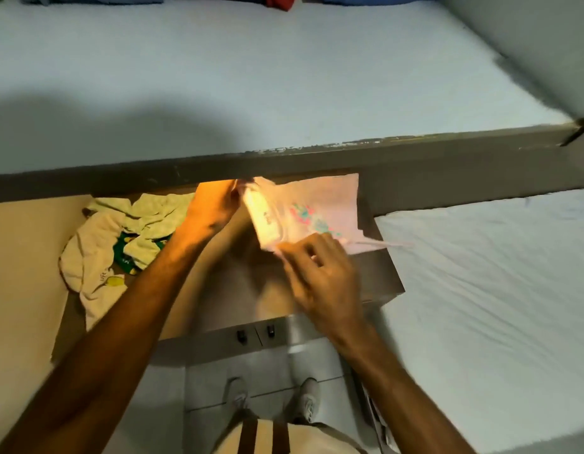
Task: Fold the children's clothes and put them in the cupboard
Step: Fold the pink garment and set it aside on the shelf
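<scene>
A small pale pink child's garment (320, 204) with a teal and pink print lies partly folded on a grey-brown cabinet top (379, 276), under a grey bed rail. My left hand (215, 204) grips its upper left corner next to the rail. My right hand (320, 273) pinches its lower edge, fingers closed on the cloth. A crumpled pale yellow-green garment (120, 244) with a green print lies to the left, apart from both hands.
The grey rail (415, 155) of an upper bunk crosses the view, with a light blue mattress (251, 77) behind it. A white-sheeted mattress (497, 306) lies at the right. Folded clothes (280, 1) sit at the far edge. Two cabinet door handles (254, 334) show below.
</scene>
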